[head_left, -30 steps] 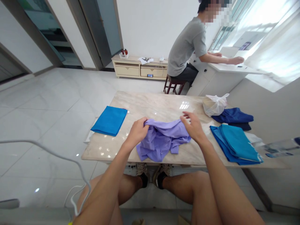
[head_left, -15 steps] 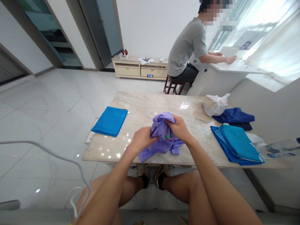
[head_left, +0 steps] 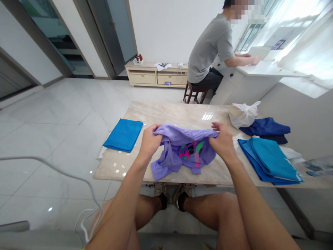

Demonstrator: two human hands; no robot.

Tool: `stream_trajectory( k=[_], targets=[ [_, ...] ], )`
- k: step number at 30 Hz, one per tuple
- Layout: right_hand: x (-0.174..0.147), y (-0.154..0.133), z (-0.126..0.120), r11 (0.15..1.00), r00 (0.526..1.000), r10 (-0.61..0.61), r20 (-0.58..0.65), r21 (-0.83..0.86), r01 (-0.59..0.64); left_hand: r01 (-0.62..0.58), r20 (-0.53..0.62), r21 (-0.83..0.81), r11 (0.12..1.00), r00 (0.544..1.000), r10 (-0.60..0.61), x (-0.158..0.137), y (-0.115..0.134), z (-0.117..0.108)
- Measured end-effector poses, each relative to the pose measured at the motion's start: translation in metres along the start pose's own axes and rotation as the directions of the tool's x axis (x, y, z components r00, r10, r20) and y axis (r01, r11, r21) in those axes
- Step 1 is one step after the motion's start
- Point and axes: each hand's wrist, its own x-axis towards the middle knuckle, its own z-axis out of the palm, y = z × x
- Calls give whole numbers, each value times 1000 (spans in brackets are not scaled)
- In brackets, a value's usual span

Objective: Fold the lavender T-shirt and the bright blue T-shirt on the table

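A purple garment [head_left: 171, 154] with a pink, green and black print is stretched between my hands over the marble-topped table [head_left: 166, 111]. Its upper edge runs taut from side to side, while the lower part lies crumpled on the tabletop. At the left end of that edge, my left hand [head_left: 151, 140] is closed on the cloth. My right hand [head_left: 221, 140] pinches the other end between thumb and fingers, some fingertips raised. I cannot tell from the folds whether it is a shirt or another kind of top.
A folded blue cloth [head_left: 124, 135] lies at the table's left. On the right are folded blue cloths [head_left: 270, 159], dark blue fabric [head_left: 267, 128], a white plastic bag [head_left: 243, 114] and a clear bottle [head_left: 317, 165]. Beyond, a person [head_left: 210, 48] sits on a stool [head_left: 195, 92].
My hands have moved apart, the left one leftward and the right one rightward. The bunched purple garment is now spread wide, and its coloured print shows.
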Motion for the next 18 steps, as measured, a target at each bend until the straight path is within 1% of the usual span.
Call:
stream_trajectory(
  k=[1, 2, 3, 4, 6, 7, 8, 9, 10, 11, 13, 14, 15, 16, 17, 18],
  targets=[
    [-5, -3, 5, 997, 993, -73, 98, 12, 72, 15, 23, -7, 1000, 1000, -15, -1, -2, 6],
    [-10, -9, 11, 989, 966, -147, 213, 46, 140, 25, 52, -14, 1000, 998, -24, -3, -4, 13],
    [-15, -17, 18, 977, 919, -215, 330, 91, 195, 28, 83, -20, 999, 996, -26, -5, -6, 19],
    [-21, -27, 25, 963, 859, -269, 435, 138, 232, 24, 111, -25, 999, 994, -21, -6, -8, 25],
    [-31, -48, 38, 946, 746, -324, 582, 204, 252, 15, 156, -45, 999, 988, -7, -10, -11, 32],
    [-35, -57, 43, 946, 707, -325, 628, 220, 239, 15, 175, -67, 998, 985, -3, -11, -12, 34],
    [-37, -64, 46, 950, 684, -312, 659, 225, 217, 19, 192, -97, 995, 981, 0, -12, -12, 34],
    [-38, -70, 49, 957, 677, -289, 677, 219, 190, 23, 204, -132, 991, 979, 4, -12, -11, 33],
    [-38, -72, 50, 965, 688, -259, 677, 206, 161, 22, 208, -164, 986, 978, 13, -12, -11, 31],
    [-36, -73, 51, 973, 719, -228, 657, 190, 134, 8, 202, -184, 983, 979, 30, -11, -10, 28],
    [-29, -69, 48, 980, 822, -170, 544, 182, 82, -48, 162, -161, 986, 984, 75, -11, -10, 24],
    [-25, -66, 46, 979, 876, -139, 462, 200, 50, -70, 141, -115, 991, 986, 86, -12, -11, 23],
    [-22, -64, 44, 972, 920, -98, 379, 237, 6, -73, 132, -54, 996, 988, 80, -13, -12, 22],
    [-19, -62, 42, 955, 949, -43, 311, 291, -52, -60, 140, 14, 998, 989, 58, -16, -14, 22],
    [-17, -60, 40, 926, 963, 24, 269, 357, -123, -39, 169, 84, 996, 985, 24, -19, -16, 23],
    [-17, -60, 39, 882, 962, 96, 255, 426, -201, -23, 213, 154, 988, 977, -10, -23, -19, 24]
  ],
)
